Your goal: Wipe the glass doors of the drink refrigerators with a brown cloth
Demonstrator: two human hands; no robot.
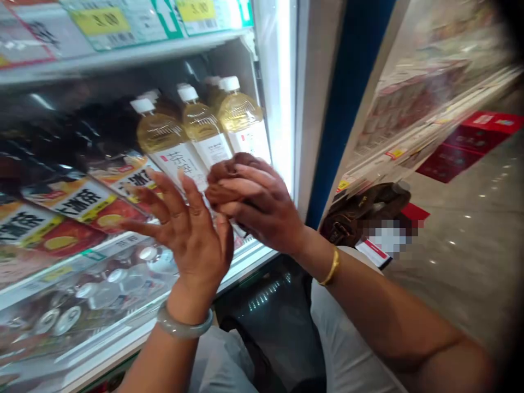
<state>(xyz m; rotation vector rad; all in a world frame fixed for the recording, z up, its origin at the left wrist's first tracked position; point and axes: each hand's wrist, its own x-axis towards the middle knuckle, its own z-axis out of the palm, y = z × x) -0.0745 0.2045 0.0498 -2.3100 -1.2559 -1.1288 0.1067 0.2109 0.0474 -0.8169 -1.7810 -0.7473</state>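
My left hand (192, 234) is raised with its fingers spread, a pale bangle on the wrist. Bunched in my right hand (270, 202) is a brown cloth (224, 177), held close beside my left thumb. Behind both hands, bottles of pale yellow drink (161, 134) with white caps and white labels stand on a cooler shelf. To their left are dark tea bottles (77, 202) with red and yellow labels. My hands partly cover the lower labels, and whether the cloth touches my left hand I cannot tell.
Lower in the cooler lie clear bottles (118, 278) and cans. A lit door frame (301, 109) and a blue post (344, 98) rise at the right. On the floor beyond are a dark bag (347, 215) and red boxes (462, 144), near another shelf.
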